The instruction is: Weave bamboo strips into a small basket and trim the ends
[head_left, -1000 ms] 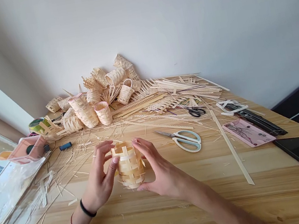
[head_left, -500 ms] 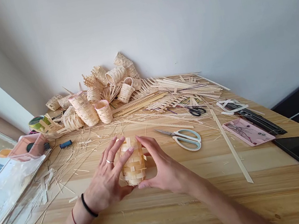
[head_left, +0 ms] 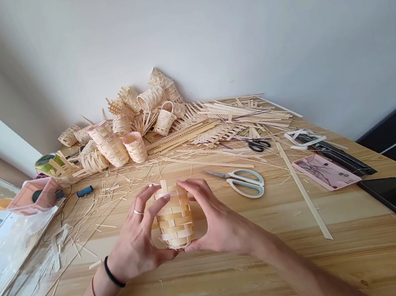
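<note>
While curled closed around both sides, the fingers (head_left: 148,203) of the bare left hand (head_left: 135,240) and bare right hand (head_left: 213,216) gripping a pale upright woven bamboo cylinder (head_left: 174,218), thumbs near its base, above a light wooden bench (head_left: 319,269), white-handled steel scissors (head_left: 246,184) nearby.

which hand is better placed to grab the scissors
Right, probably: the right hand holds the woven bamboo basket on the side nearest the white-handled scissors; the left hand is on the far side.
</note>
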A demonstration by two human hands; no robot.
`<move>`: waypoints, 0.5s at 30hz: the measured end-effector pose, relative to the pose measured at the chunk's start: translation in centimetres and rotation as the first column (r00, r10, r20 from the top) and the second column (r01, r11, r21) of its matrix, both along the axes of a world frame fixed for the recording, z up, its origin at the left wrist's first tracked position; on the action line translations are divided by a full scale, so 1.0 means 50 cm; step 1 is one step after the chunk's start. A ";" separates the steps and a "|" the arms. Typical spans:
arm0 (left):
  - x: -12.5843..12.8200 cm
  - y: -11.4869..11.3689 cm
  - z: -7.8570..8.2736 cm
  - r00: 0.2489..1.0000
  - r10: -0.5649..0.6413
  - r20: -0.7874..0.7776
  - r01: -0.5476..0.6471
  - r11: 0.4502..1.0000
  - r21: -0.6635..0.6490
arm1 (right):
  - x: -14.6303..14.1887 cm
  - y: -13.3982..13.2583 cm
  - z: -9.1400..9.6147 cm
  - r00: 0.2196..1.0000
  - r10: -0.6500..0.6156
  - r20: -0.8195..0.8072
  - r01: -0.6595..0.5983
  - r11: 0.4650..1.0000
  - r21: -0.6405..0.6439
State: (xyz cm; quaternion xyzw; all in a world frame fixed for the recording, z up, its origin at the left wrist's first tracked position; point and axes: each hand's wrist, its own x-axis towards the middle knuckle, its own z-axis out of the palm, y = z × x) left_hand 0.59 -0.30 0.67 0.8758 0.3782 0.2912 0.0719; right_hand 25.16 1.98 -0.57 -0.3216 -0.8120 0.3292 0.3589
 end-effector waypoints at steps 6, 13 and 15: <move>0.001 0.001 0.003 1.000 0.000 0.015 0.000 1.000 -0.018 | -0.001 0.000 0.000 1.000 0.002 -0.013 -0.002 1.000 0.003; -0.009 0.004 -0.001 0.990 0.032 0.138 -0.031 0.999 -0.005 | 0.006 0.005 -0.012 0.997 0.042 -0.063 -0.044 0.999 -0.028; -0.013 0.007 -0.004 0.973 0.029 0.231 -0.022 0.999 -0.033 | 0.009 0.008 -0.012 0.993 0.058 -0.103 -0.062 0.997 -0.042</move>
